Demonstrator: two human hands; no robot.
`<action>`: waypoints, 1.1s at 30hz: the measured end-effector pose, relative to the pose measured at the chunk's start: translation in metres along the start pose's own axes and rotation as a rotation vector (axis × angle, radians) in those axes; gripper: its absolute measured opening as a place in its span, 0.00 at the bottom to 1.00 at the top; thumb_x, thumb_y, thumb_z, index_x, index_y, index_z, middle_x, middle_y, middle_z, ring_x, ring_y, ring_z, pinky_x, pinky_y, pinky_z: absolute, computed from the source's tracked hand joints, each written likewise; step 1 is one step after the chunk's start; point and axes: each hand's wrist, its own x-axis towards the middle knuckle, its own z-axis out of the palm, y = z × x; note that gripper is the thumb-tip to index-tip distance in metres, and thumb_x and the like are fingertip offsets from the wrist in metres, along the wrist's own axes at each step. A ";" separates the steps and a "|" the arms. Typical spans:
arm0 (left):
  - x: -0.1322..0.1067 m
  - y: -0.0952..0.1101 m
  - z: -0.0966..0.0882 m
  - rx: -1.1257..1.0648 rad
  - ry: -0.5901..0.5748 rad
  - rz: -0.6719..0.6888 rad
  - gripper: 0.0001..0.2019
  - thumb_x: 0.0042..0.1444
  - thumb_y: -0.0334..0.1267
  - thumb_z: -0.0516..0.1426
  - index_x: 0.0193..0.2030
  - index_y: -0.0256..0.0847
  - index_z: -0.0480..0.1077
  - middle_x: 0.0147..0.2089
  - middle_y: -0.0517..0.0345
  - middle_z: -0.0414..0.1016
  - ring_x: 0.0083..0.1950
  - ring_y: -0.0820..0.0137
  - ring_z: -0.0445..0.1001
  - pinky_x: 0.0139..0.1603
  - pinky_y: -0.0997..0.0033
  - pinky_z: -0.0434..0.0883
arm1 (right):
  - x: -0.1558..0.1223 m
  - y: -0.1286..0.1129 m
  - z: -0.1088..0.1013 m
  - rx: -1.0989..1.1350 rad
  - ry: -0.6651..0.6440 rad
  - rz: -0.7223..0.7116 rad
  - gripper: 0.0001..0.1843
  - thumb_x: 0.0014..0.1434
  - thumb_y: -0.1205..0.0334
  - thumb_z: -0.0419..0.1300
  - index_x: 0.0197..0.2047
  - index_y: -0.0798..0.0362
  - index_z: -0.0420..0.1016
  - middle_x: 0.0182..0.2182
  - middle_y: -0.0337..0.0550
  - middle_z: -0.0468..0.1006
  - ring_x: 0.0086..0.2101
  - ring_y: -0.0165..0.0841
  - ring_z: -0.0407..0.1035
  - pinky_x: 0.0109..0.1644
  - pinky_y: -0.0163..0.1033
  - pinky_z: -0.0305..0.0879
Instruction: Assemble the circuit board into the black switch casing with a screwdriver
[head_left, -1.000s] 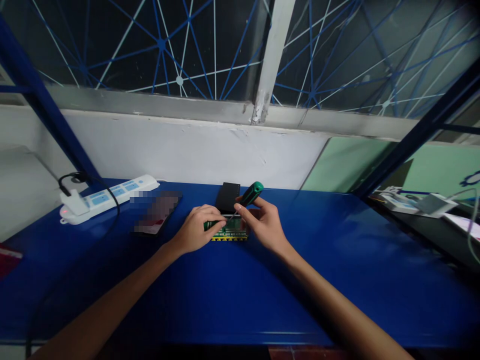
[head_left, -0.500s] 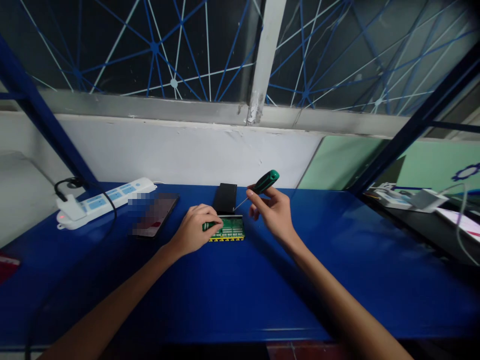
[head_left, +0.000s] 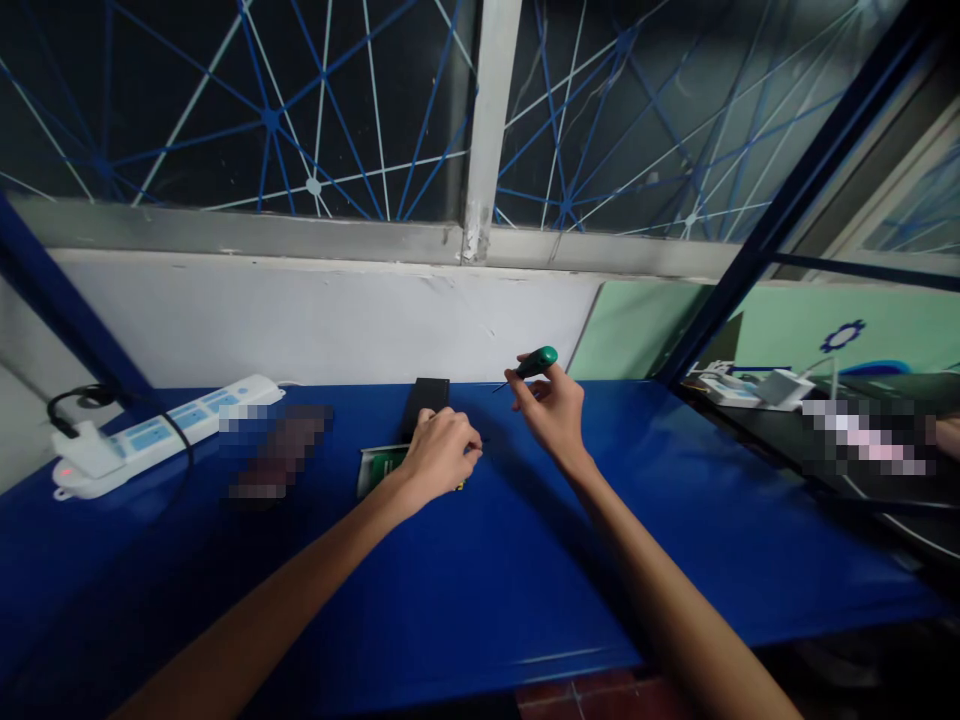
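Note:
My right hand (head_left: 553, 405) grips a green-and-black screwdriver (head_left: 538, 361) above the blue table, its thin shaft slanting down to the left. My left hand (head_left: 442, 450) is over the green circuit board (head_left: 382, 466) and covers most of it. The thumb and fingers of that hand come together at the board's right end; whatever they may hold is too small to make out. A bit of the board's yellow edge shows under the fingers. Behind the left hand lies a flat black box (head_left: 426, 396), partly covered by it.
A white power strip (head_left: 202, 413) with a plugged-in adapter and black cable lies at the left. Beside it is a dark, blurred flat object (head_left: 285, 455). To the right, a white adapter (head_left: 784, 388) rests on a black surface; part of another person's hand (head_left: 946, 438) shows there.
My left hand has moved right across the circuit board, from its left side to its right end. My right hand still holds the screwdriver, now tilted flatter. The view has turned right.

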 end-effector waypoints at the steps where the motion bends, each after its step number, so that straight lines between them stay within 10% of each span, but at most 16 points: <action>1: 0.004 0.003 0.005 -0.005 -0.016 0.000 0.05 0.51 0.29 0.61 0.28 0.41 0.78 0.32 0.53 0.78 0.40 0.57 0.73 0.44 0.55 0.65 | 0.001 0.001 -0.001 -0.020 0.007 -0.015 0.16 0.57 0.52 0.60 0.45 0.52 0.73 0.21 0.38 0.74 0.21 0.33 0.69 0.28 0.40 0.65; 8: 0.008 0.005 0.021 -0.049 0.022 -0.021 0.03 0.50 0.30 0.61 0.31 0.39 0.78 0.35 0.49 0.78 0.42 0.54 0.74 0.45 0.50 0.64 | 0.002 0.001 -0.004 -0.049 0.003 -0.057 0.15 0.58 0.52 0.59 0.44 0.51 0.73 0.27 0.41 0.76 0.23 0.32 0.70 0.30 0.40 0.66; 17: -0.034 -0.063 -0.030 -0.114 0.179 -0.031 0.08 0.56 0.36 0.57 0.36 0.44 0.79 0.36 0.54 0.80 0.40 0.62 0.74 0.44 0.59 0.67 | -0.008 -0.009 0.009 0.226 -0.153 0.095 0.18 0.55 0.48 0.62 0.42 0.52 0.70 0.26 0.39 0.74 0.19 0.30 0.68 0.23 0.39 0.64; 33: -0.078 -0.121 -0.042 -0.242 0.038 -0.075 0.09 0.56 0.38 0.57 0.37 0.43 0.79 0.34 0.55 0.80 0.26 0.73 0.72 0.25 0.77 0.67 | -0.024 -0.054 0.102 0.391 -0.460 0.044 0.15 0.61 0.47 0.56 0.32 0.49 0.64 0.17 0.34 0.69 0.18 0.30 0.66 0.25 0.39 0.61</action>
